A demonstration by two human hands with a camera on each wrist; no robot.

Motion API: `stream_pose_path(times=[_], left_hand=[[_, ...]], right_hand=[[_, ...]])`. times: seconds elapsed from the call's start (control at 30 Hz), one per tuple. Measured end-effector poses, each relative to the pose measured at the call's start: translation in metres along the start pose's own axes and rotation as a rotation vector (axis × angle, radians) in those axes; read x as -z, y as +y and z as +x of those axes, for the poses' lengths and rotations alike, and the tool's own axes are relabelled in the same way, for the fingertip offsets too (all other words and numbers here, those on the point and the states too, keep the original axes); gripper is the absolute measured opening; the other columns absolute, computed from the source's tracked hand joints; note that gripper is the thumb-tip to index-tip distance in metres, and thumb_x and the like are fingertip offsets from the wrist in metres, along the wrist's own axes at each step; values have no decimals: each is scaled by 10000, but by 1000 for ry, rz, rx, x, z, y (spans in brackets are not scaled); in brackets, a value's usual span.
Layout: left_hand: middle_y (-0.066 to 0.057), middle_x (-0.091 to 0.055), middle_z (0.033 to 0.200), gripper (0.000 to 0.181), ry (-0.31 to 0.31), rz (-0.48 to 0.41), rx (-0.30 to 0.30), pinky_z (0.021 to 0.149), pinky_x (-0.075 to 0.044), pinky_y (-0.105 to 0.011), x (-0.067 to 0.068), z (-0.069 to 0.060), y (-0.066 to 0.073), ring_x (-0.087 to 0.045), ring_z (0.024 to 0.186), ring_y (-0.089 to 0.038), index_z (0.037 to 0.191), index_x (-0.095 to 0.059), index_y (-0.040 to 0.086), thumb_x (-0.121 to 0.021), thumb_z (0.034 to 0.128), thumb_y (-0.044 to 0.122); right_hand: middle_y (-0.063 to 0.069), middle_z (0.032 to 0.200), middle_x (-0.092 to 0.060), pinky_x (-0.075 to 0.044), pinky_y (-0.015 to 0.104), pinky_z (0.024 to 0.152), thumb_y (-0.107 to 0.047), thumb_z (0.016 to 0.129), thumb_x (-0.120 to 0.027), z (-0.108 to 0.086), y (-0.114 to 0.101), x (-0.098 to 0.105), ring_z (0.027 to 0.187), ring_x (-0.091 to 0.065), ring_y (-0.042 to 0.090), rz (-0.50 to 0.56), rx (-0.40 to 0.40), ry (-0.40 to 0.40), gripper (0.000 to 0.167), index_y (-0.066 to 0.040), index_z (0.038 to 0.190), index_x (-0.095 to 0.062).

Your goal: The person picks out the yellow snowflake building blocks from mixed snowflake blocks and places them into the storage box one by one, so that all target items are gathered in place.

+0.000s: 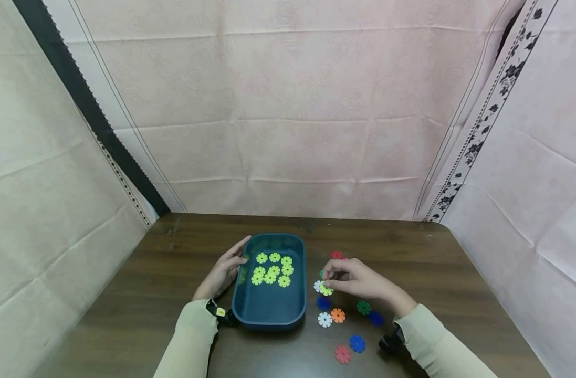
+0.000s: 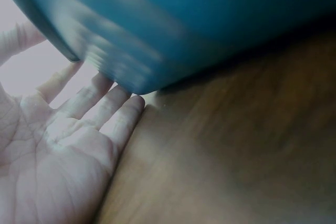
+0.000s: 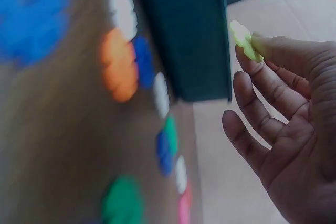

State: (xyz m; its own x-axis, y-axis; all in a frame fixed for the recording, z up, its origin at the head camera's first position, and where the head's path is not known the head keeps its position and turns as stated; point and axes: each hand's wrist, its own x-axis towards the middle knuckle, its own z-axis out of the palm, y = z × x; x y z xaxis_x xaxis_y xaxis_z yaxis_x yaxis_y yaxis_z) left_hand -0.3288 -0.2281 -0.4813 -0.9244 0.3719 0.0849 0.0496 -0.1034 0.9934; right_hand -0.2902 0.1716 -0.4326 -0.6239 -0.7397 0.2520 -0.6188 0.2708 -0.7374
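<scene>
My left hand holds the left side of a dark teal plastic tray. Its thumb lies at the rim, while the fingers reach the tray's outer wall in the left wrist view. Several yellow-green flower-shaped discs lie on the tray's floor. To the right of the tray, my right hand pinches another yellow-green disc between thumb and index finger. In the right wrist view its other fingers are loosely bent. The pinched disc is held above the loose discs, near a white one.
Loose discs lie on the brown wooden table right of the tray: orange, white, blue, green and red. My right hand partly covers some. Pale cloth hangs behind the table and along both sides.
</scene>
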Motion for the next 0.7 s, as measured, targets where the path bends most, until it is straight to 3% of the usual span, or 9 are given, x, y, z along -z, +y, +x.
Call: stream_pose_path(times=[0.17,0.37,0.7], left_hand=[[-48,-297,1611,626,-8,-1,3,1020,-458,-369,0,0,1,-418,1385,-369,1591,-313,262,-514,1018,110],[-48,-309,1605,631,-8,2,-2,1013,-464,-366,0,0,0,-416,1384,-374,1591,-314,248,-527,1010,123],[-42,-304,1611,650,-16,5,-4,1033,-431,-335,2,1,0,-378,1416,-337,1605,-276,196,-518,1007,125]], right_hand=[[-92,965,-693,-560,359,752,-243,998,-646,38,-21,-9,890,-645,110,-28,48,-70,65,-218,1058,-650],[-108,956,-669,-558,319,796,-236,994,-653,87,-37,-28,885,-630,60,-56,125,-191,92,-167,1054,-658],[-129,962,-672,-521,216,810,-210,1001,-640,134,-30,-67,900,-618,-25,-112,154,-344,107,-140,1080,-663]])
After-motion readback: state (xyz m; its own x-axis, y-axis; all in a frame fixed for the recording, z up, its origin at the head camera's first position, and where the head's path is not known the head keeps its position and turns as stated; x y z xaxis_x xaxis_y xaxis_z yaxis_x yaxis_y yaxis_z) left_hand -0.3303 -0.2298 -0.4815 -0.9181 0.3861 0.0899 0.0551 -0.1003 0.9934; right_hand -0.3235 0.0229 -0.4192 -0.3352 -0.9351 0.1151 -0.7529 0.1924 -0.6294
